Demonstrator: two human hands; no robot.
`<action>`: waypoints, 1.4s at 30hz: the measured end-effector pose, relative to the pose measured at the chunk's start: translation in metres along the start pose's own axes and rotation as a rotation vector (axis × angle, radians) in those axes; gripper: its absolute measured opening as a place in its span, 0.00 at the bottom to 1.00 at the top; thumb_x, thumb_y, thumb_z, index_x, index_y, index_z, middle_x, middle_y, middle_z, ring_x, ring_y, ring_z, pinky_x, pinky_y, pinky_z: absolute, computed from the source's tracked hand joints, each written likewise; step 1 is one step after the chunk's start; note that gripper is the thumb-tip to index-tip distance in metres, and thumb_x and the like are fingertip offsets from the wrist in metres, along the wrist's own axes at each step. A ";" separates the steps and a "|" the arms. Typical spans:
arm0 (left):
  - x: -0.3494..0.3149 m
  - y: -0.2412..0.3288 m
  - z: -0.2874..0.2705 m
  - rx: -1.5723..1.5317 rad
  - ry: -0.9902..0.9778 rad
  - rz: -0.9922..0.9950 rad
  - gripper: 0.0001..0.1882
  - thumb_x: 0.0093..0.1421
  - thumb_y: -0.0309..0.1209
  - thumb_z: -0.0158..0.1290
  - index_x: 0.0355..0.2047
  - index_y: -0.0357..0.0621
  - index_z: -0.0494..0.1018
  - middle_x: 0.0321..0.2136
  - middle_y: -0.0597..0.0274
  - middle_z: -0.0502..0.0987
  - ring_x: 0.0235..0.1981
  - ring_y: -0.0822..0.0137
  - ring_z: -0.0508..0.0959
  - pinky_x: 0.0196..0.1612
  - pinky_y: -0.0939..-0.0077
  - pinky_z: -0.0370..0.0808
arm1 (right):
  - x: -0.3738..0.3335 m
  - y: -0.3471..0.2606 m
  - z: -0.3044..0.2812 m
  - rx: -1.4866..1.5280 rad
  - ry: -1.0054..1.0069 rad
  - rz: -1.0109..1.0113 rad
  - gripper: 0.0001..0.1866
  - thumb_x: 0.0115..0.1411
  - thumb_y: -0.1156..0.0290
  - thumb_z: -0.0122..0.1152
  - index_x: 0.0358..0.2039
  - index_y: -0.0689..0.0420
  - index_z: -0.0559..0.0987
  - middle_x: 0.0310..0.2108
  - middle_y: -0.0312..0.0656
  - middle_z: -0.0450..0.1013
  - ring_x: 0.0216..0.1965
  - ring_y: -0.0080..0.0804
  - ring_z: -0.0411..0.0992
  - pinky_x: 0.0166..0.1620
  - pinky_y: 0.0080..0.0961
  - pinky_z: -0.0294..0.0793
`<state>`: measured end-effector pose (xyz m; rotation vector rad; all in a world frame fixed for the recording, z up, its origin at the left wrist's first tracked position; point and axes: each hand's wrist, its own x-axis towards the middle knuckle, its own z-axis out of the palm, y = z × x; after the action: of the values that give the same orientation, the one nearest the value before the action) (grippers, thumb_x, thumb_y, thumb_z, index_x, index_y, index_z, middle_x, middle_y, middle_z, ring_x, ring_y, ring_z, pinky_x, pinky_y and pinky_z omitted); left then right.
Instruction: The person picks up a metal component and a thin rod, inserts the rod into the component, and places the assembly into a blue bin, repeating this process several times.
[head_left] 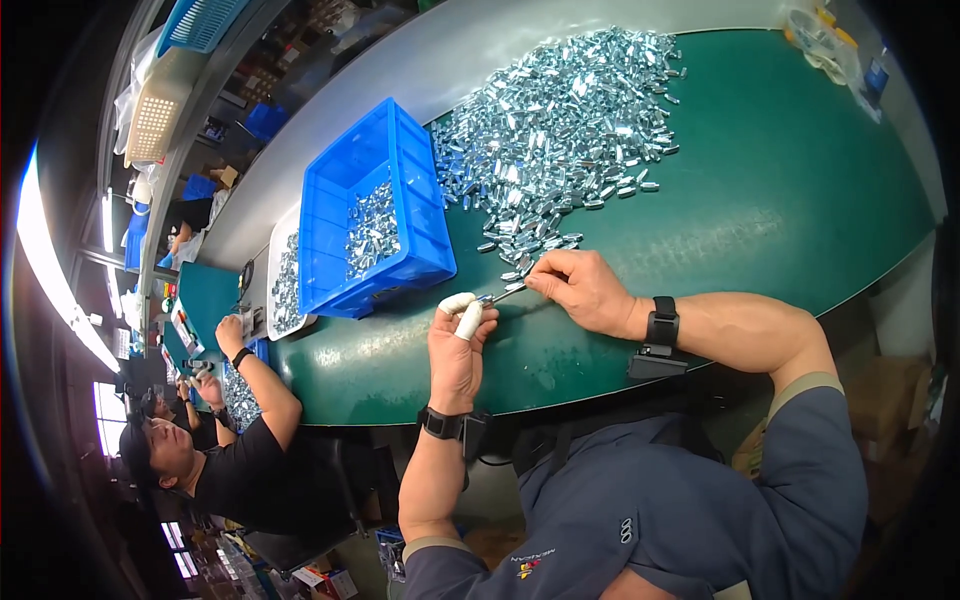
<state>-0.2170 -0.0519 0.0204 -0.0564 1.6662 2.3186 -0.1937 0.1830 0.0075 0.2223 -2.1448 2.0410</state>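
Note:
My left hand (455,362), with white coverings on two fingers, pinches a small shiny metal part (487,300) over the near side of the table. My right hand (592,294) is closed on a thin metal rod (511,292). The rod's far end meets the part at my left fingertips; whether it goes inside cannot be made out. Just beyond my hands spreads a large heap of small silvery metal parts (560,130). To the left of the heap stands a blue bin (425,215), partly filled with similar parts.
A white tray (284,232) of metal parts sits left of the bin. Further left, a co-worker in black (265,480) works at the same green table (760,150). A clear bag with yellow items (822,42) lies at the far right. Baskets (155,115) stand on a shelf at upper left.

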 end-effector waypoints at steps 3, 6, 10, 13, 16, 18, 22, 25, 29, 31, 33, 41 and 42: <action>-0.001 -0.002 0.000 -0.007 0.005 0.004 0.08 0.69 0.25 0.58 0.47 0.44 0.76 0.41 0.59 0.82 0.39 0.67 0.84 0.43 0.78 0.82 | -0.001 -0.002 -0.001 0.003 -0.002 0.008 0.10 0.68 0.69 0.64 0.35 0.63 0.82 0.24 0.34 0.73 0.26 0.19 0.65 0.29 0.24 0.66; -0.004 -0.002 0.001 -0.023 0.001 0.006 0.08 0.69 0.25 0.58 0.47 0.44 0.76 0.41 0.60 0.82 0.39 0.68 0.84 0.43 0.78 0.82 | 0.000 -0.004 -0.001 0.017 -0.008 0.030 0.10 0.68 0.68 0.64 0.34 0.63 0.82 0.24 0.34 0.73 0.25 0.18 0.65 0.29 0.23 0.66; -0.006 -0.006 -0.003 -0.050 -0.008 0.012 0.08 0.68 0.24 0.58 0.47 0.44 0.76 0.41 0.60 0.82 0.39 0.68 0.84 0.43 0.79 0.82 | -0.001 -0.003 0.000 0.041 -0.027 0.059 0.10 0.68 0.68 0.64 0.33 0.63 0.82 0.23 0.33 0.73 0.25 0.18 0.64 0.29 0.23 0.66; -0.006 -0.007 -0.001 0.000 0.021 0.036 0.09 0.68 0.23 0.58 0.47 0.44 0.76 0.41 0.60 0.82 0.39 0.68 0.84 0.42 0.79 0.82 | 0.000 -0.001 -0.001 -0.016 -0.026 0.028 0.11 0.68 0.68 0.65 0.33 0.63 0.82 0.23 0.34 0.73 0.24 0.19 0.65 0.28 0.24 0.66; -0.004 -0.010 0.000 0.026 0.043 0.052 0.09 0.68 0.22 0.58 0.47 0.43 0.75 0.41 0.60 0.82 0.39 0.68 0.84 0.42 0.79 0.83 | -0.001 -0.001 0.000 -0.056 -0.017 -0.027 0.11 0.68 0.68 0.65 0.33 0.63 0.82 0.23 0.35 0.73 0.24 0.20 0.66 0.28 0.25 0.67; -0.003 -0.012 0.001 0.032 0.053 0.066 0.09 0.68 0.22 0.58 0.47 0.42 0.75 0.41 0.60 0.81 0.39 0.67 0.84 0.42 0.79 0.83 | -0.002 0.000 0.001 -0.076 -0.011 -0.052 0.11 0.68 0.67 0.65 0.33 0.63 0.82 0.23 0.36 0.74 0.24 0.20 0.66 0.28 0.25 0.67; -0.005 -0.016 0.014 0.041 0.004 0.053 0.09 0.68 0.21 0.58 0.47 0.41 0.75 0.41 0.59 0.81 0.39 0.67 0.84 0.42 0.78 0.83 | -0.002 0.005 0.001 -0.104 -0.056 -0.044 0.12 0.69 0.66 0.64 0.32 0.62 0.82 0.21 0.38 0.74 0.23 0.22 0.67 0.28 0.26 0.68; -0.005 -0.019 0.016 0.074 -0.039 0.055 0.09 0.68 0.21 0.58 0.47 0.41 0.74 0.41 0.59 0.81 0.39 0.67 0.84 0.42 0.78 0.83 | 0.000 0.004 -0.001 -0.098 -0.136 0.031 0.20 0.70 0.57 0.61 0.28 0.61 0.81 0.20 0.44 0.75 0.20 0.34 0.71 0.29 0.32 0.70; -0.003 -0.020 0.020 0.112 -0.072 0.058 0.09 0.67 0.20 0.58 0.47 0.40 0.74 0.41 0.59 0.81 0.39 0.68 0.84 0.43 0.78 0.82 | 0.001 0.000 -0.003 -0.165 -0.211 0.052 0.23 0.72 0.55 0.58 0.27 0.60 0.81 0.18 0.43 0.75 0.20 0.32 0.71 0.28 0.31 0.70; -0.005 -0.014 0.021 0.127 -0.079 0.057 0.09 0.67 0.20 0.58 0.47 0.40 0.74 0.41 0.59 0.81 0.39 0.68 0.84 0.43 0.78 0.81 | 0.000 -0.002 -0.001 -0.105 -0.179 0.066 0.23 0.72 0.55 0.58 0.27 0.60 0.81 0.18 0.43 0.75 0.20 0.31 0.71 0.28 0.30 0.70; -0.006 0.007 0.017 0.350 -0.031 0.276 0.09 0.68 0.20 0.57 0.47 0.40 0.75 0.41 0.59 0.81 0.38 0.69 0.83 0.43 0.78 0.80 | -0.001 -0.004 0.000 0.009 -0.115 0.081 0.23 0.72 0.55 0.58 0.27 0.61 0.81 0.18 0.42 0.75 0.21 0.28 0.72 0.28 0.29 0.70; 0.045 0.118 -0.001 0.982 0.220 0.936 0.12 0.65 0.21 0.61 0.48 0.36 0.77 0.44 0.57 0.83 0.40 0.63 0.83 0.49 0.70 0.80 | 0.000 -0.006 -0.004 0.086 -0.099 0.088 0.22 0.73 0.58 0.59 0.27 0.62 0.81 0.20 0.36 0.75 0.23 0.19 0.70 0.27 0.22 0.69; 0.049 0.122 0.007 1.227 0.246 1.125 0.13 0.64 0.22 0.62 0.49 0.37 0.78 0.45 0.56 0.83 0.43 0.61 0.83 0.50 0.69 0.79 | 0.001 -0.006 -0.005 0.085 -0.094 0.085 0.22 0.73 0.58 0.59 0.27 0.62 0.81 0.20 0.36 0.75 0.23 0.19 0.70 0.27 0.22 0.69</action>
<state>-0.2937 -0.0706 0.1257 1.0989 3.5142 1.2043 -0.1930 0.1881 0.0137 0.2472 -2.1588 2.2144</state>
